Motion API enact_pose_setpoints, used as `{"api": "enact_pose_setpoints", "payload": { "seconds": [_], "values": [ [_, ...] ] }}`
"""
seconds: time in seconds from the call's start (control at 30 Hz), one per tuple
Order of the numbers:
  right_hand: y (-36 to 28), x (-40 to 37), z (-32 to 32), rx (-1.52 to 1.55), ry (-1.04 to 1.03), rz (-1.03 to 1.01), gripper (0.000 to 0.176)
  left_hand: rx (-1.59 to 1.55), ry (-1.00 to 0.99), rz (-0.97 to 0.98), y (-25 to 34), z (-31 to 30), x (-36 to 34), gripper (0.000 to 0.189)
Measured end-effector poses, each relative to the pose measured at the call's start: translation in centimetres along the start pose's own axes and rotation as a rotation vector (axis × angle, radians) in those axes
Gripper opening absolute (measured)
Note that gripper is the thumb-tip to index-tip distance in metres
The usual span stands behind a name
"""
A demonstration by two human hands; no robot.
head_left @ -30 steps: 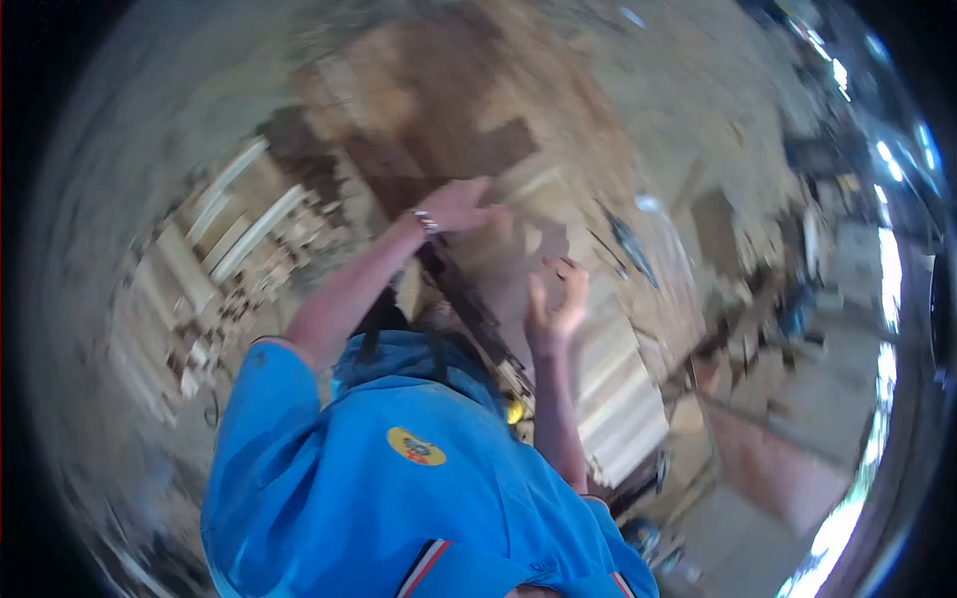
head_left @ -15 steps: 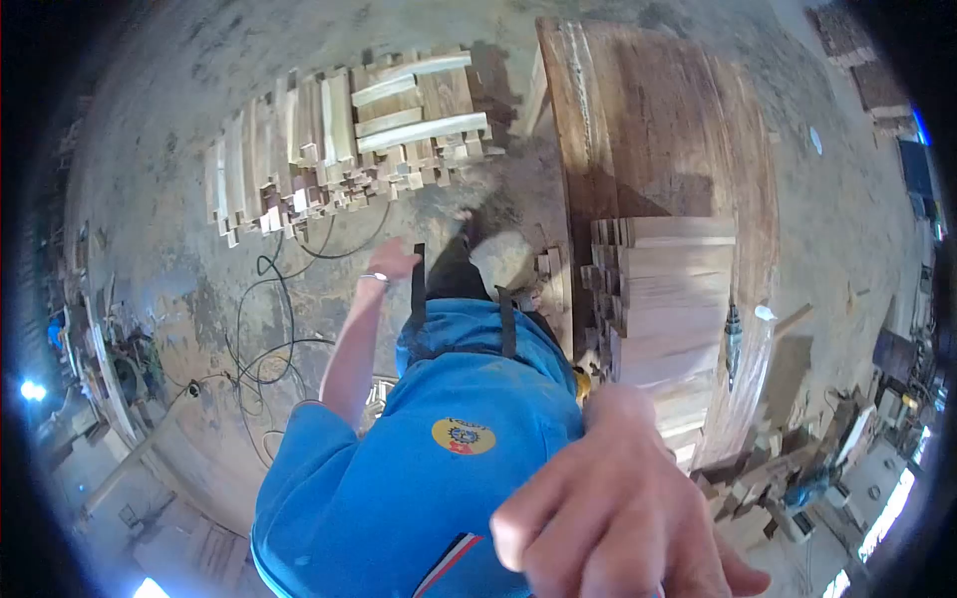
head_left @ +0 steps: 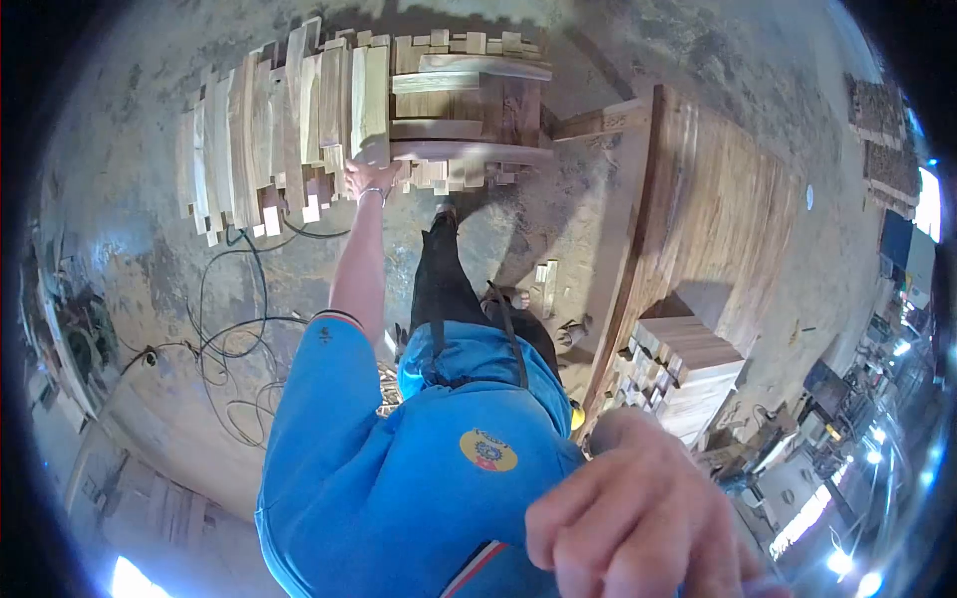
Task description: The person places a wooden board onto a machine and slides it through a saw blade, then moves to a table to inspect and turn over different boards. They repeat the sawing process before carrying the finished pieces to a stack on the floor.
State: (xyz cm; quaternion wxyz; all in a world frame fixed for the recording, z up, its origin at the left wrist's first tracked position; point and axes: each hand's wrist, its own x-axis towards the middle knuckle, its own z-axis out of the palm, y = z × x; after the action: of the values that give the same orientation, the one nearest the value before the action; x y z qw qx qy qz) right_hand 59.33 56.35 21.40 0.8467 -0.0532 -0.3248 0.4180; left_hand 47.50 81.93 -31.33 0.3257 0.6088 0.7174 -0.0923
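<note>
My left hand is at the near end of a pale wooden board on the stack, its fingers closed round that end. More boards lie side by side to its left, and a crosswise board lies to its right. Close to the camera at lower right, my right hand is raised with its fingers curled in. Nothing shows in it, and part of it runs past the bottom edge of the view.
A long wooden slab stands at the right, with a stack of blocks on its near end. Black cables loop over the floor at left. Small wood strips lie near my feet. Machinery and scraps line the far right.
My left hand has moved up and forward from beside my leg onto the board's end. The view has shifted, with the stack nearer. My right hand remains curled near the camera.
</note>
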Motion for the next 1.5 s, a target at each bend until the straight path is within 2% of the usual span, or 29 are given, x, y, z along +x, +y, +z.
{"api": "enact_pose_setpoints", "payload": {
  "seconds": [0.07, 0.2, 0.23, 0.27, 0.3, 0.37, 0.4, 0.47, 0.53, 0.6, 0.63, 0.67, 0.7, 0.77, 0.87, 0.9, 1.0, 1.03, 1.17, 1.27, 1.3, 1.4, 1.43, 1.47, 1.5],
  "values": [
    [2.9, 2.6, 0.0, -0.02, 0.241, -0.092, 0.06, 0.042, 0.007, -0.099, 1.1, 1.6, 1.6, 0.139],
    [4.8, 6.8, -2.6, 0.08, 0.321, -0.006, 0.058, -0.059, 0.075, -0.247, 2.6, 3.5, 1.9, 0.139],
    [5.4, 7.7, -3.9, 0.152, 0.209, -0.012, 0.057, -0.052, 0.177, -0.228, 2.7, 4.5, 1.7, 0.129],
    [6.0, 8.5, -5.1, 0.223, 0.098, -0.01, 0.058, -0.073, 0.195, -0.232, 2.6, 5.0, 1.8, 0.125],
    [6.7, 9.8, -8.8, 0.358, -0.168, -0.002, 0.061, -0.092, 0.213, -0.234, 2.4, 5.6, 1.8, 0.121],
    [5.7, 10.6, -10.2, 0.245, -0.268, 0.112, 0.057, -0.118, 0.248, -0.174, 3.3, 5.5, 0.6, 0.108],
    [3.6, 10.5, -8.9, 0.009, -0.098, 0.212, 0.05, -0.163, 0.263, -0.159, 2.8, 5.6, 0.2, 0.107],
    [2.9, 10.8, -8.8, -0.142, 0.189, 0.319, 0.044, -0.268, 0.308, -0.121, 2.2, 6.5, 1.3, 0.105],
    [3.4, 10.2, -10.1, -0.136, 0.42, 0.303, 0.043, -0.39, 0.324, -0.118, 0.3, 8.3, 3.3, 0.104],
    [2.7, 6.6, -13.4, -0.312, 0.617, 0.293, 0.041, -0.514, 0.323, -0.141, -1.0, 9.3, 4.8, 0.103],
    [2.7, 4.7, -14.7, -0.423, 0.742, 0.304, 0.035, -0.456, 0.317, -0.223, 1.4, 6.9, 2.8, 0.102],
    [2.6, 2.8, -16.0, -0.528, 0.868, 0.325, 0.03, -0.418, 0.23, -0.288, 3.2, 4.9, 1.4, 0.108],
    [2.9, 1.6, -16.4, -0.642, 1.03, 0.34, 0.024, -0.386, 0.215, -0.294, 3.1, 5.7, 1.9, 0.113],
    [2.9, -2.0, -17.5, -0.681, 1.289, 0.446, 0.02, -0.339, 0.148, -0.29, 2.3, 7.0, 3.1, 0.124],
    [2.9, -5.8, -17.9, -0.751, 1.386, 0.525, 0.022, -0.272, 0.104, -0.337, 2.7, 5.9, 2.8, 0.124],
    [2.7, -7.2, -18.0, -0.778, 1.367, 0.556, 0.018, -0.222, 0.135, -0.326, 1.4, 7.4, 4.0, 0.125],
    [3.3, -7.8, -17.5, -1.015, 1.316, 0.752, 0.017, -0.286, 0.18, -0.439, 2.1, 6.4, 4.2, 0.127],
    [3.0, -8.6, -17.6, -1.041, 1.228, 0.812, 0.02, -0.174, 0.279, -0.461, 2.9, 6.0, 3.9, 0.128],
    [3.1, -9.7, -17.6, -1.254, 1.004, 1.0, 0.026, 0.051, 0.154, -0.485, 4.2, 4.4, 4.7, 0.126],
    [2.9, -8.9, -17.4, -1.388, 0.899, 1.114, 0.029, 0.212, 0.228, -0.438, 4.6, 7.0, 4.5, 0.12],
    [2.8, -8.4, -17.2, -1.403, 0.908, 1.182, 0.032, 0.235, 0.187, -0.463, 6.0, 6.0, 3.5, 0.113],
    [2.5, -9.0, -16.9, -1.505, 0.86, 1.187, 0.034, 0.234, 0.241, -0.397, 5.2, 8.2, 6.1, 0.108],
    [2.4, -9.7, -16.8, -1.502, 0.873, 1.178, 0.035, 0.263, 0.237, -0.307, 6.1, 7.2, 6.1, 0.105],
    [2.3, -10.7, -16.8, -1.502, 0.884, 1.166, 0.036, 0.294, 0.329, -0.245, 4.6, 9.4, 9.1, 0.107],
    [2.3, -11.4, -17.0, -1.5, 0.895, 1.151, 0.036, 0.33, 0.175, -0.246, 5.7, 7.9, 8.9, 0.111]
  ]
}}
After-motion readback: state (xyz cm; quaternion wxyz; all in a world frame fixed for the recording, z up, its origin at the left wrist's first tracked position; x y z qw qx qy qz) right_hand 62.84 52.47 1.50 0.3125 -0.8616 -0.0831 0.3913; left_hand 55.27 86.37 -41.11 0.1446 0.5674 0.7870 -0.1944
